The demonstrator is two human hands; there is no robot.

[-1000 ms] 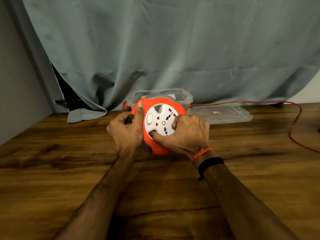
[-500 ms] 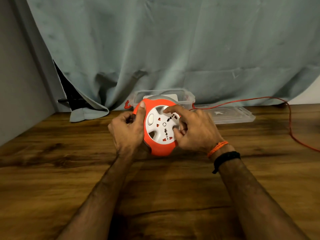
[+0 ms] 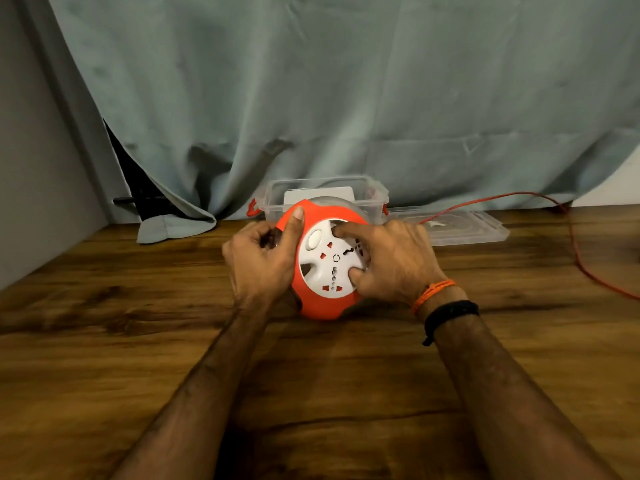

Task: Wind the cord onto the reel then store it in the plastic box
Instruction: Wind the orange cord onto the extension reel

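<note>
Both hands [image 3: 263, 261] [image 3: 391, 261] around reel [image 3: 325, 306].

A big grey-green curtain [image 3: 346, 98] is hung behind a brown wooden table [image 3: 104, 341]. A grey wall [image 3: 31, 168] is seen at the left.

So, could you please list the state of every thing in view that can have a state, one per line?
reel: upright on the table, held by both hands
cord: partly unwound, loose across the table
plastic box: open, lid off
lid: flat on the table beside the box
left hand: gripping the reel's orange rim
right hand: fingers on the reel's white face
</note>
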